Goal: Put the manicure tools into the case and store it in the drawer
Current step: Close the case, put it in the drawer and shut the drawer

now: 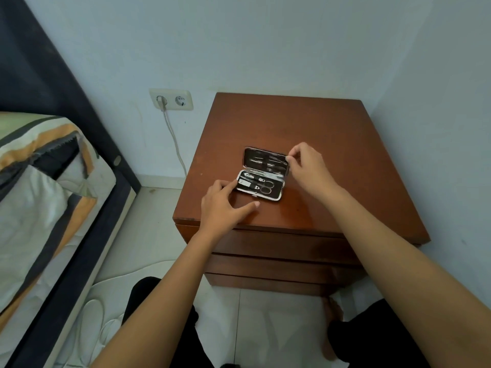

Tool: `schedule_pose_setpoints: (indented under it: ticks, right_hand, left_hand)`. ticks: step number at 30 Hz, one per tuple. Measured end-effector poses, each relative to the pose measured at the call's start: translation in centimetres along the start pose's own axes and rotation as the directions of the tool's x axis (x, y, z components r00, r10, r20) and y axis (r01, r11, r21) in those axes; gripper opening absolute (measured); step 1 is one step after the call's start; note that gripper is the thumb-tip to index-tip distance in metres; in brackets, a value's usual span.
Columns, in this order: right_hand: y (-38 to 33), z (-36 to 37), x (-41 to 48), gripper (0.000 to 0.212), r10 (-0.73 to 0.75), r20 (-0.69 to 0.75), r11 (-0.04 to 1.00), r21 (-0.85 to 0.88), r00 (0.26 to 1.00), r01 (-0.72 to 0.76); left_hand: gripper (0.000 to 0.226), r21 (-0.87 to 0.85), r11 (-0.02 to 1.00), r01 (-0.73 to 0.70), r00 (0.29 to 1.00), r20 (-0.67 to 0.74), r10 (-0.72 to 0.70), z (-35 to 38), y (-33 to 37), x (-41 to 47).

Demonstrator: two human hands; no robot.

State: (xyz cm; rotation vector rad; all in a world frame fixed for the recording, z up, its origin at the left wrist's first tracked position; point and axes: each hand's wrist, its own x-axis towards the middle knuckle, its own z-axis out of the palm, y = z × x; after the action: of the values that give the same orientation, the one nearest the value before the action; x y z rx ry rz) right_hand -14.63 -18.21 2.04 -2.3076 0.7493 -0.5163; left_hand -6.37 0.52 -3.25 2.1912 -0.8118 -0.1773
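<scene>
We saw three shut drawers (276, 264) under the nightstand (305, 123) top. On that top, near its front edge, our left hand (225, 205) lay spread, forefinger touching the left end of the open case (261, 175), gripping nothing. The case sat mid-top, scissors (265, 187) and other small tools strapped in its near half, thin tools in the raised far half. Our right hand (309, 167) pinched the lid's right corner. Beyond, left of the nightstand, a socket (171, 100) held a plug.
</scene>
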Motion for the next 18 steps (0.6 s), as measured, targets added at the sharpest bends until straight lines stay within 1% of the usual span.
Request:
schedule_pose_setpoints:
  ticks: [2,4,6,7,10,13,15,18]
  right_hand:
    - [0.0,-0.1,-0.9,0.005,-0.121,0.028,0.993,-0.006,0.992,0.121]
    - [0.7,0.1,-2.3,0.005,-0.205,0.054,0.979,-0.012,0.977,0.205]
    - [1.9,0.5,-3.5,0.010,-0.257,0.069,0.965,-0.038,0.964,0.260]
    - [2.3,0.6,-4.0,0.012,-0.266,0.077,0.961,-0.053,0.961,0.270]
    - [3.0,1.1,-4.5,0.015,-0.248,0.086,0.965,-0.070,0.965,0.254]
    - [2.5,1.5,-4.2,0.020,-0.207,0.070,0.975,-0.071,0.976,0.211]
    - [2.1,2.1,-3.8,0.023,-0.165,0.025,0.983,-0.080,0.986,0.166]
    - [1.9,3.1,-3.6,0.021,-0.104,-0.083,0.994,-0.046,0.991,0.100]
  left_hand:
    - [0.065,0.009,1.000,0.007,1.000,-0.024,-0.007,0.3,0.1,-0.2]
    - [0.050,-0.030,0.999,0.040,0.996,-0.072,-0.042,0.7,0.4,0.0]
    - [0.040,-0.097,0.993,0.072,0.992,-0.097,-0.082,1.1,0.8,0.1]
    - [0.039,-0.119,0.990,0.079,0.991,-0.099,-0.091,1.2,1.0,0.2]
    - [0.045,-0.123,0.990,0.069,0.989,-0.122,-0.085,1.6,1.1,0.2]
    - [0.045,-0.159,0.984,0.080,0.984,-0.146,-0.104,1.8,1.1,0.5]
    - [0.043,-0.147,0.985,0.090,0.980,-0.164,-0.114,1.8,1.3,0.9]
    - [0.040,-0.090,0.988,0.126,0.975,-0.175,-0.140,2.0,1.5,1.3]
